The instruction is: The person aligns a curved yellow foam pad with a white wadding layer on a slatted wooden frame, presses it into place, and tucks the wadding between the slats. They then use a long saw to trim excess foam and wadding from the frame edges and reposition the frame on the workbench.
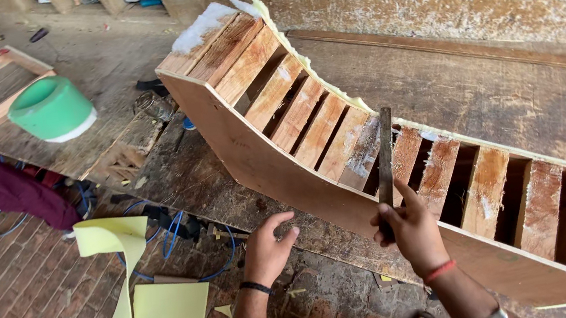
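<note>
Head view — right hand (409, 228) gripping one flat file (383, 158), left hand (267, 248) loosely open, one slatted wooden frame (285, 174).

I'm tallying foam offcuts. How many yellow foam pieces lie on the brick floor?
3: a large curled piece, a flat square piece and a tiny scrap beside it. Others may be hidden.

Soft, even daylight fills the scene, bright enough all round, no harsh glare anywhere. Shadows stay faint and short; the darkest spots sit in the gaps between the slats of the wooden frame (405, 162). The wide lens bends things, stretching that frame and curving lines near the edges. Focus holds sharp through the middle, wood grain crisp, while the right hand (409, 226) and left hand (267, 248) show slight softness, and the far top corners turn hazy
</note>
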`<action>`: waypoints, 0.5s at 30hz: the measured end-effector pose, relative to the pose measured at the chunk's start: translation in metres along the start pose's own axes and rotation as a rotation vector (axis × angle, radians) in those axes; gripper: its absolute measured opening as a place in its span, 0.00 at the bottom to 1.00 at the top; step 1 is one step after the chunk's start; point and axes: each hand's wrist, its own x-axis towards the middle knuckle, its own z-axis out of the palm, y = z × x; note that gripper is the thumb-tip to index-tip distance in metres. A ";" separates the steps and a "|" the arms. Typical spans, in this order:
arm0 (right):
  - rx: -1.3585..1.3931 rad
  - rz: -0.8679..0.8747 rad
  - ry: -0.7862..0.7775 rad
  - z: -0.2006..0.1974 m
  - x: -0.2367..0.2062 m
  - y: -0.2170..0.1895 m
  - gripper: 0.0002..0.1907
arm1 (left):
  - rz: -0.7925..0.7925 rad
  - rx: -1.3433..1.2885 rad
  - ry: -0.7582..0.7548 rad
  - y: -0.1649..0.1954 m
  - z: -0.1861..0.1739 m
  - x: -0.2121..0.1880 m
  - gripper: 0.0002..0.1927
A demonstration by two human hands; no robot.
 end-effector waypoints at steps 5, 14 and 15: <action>-0.007 -0.027 -0.030 0.024 0.043 -0.054 0.30 | 0.086 -0.073 -0.046 0.030 0.009 0.036 0.17; -0.131 0.054 -0.058 0.037 0.042 -0.054 0.31 | 0.330 -0.133 -0.018 0.058 -0.025 0.078 0.12; -0.157 0.021 -0.040 0.038 0.048 -0.057 0.31 | 0.333 -0.147 -0.020 0.060 -0.029 0.085 0.12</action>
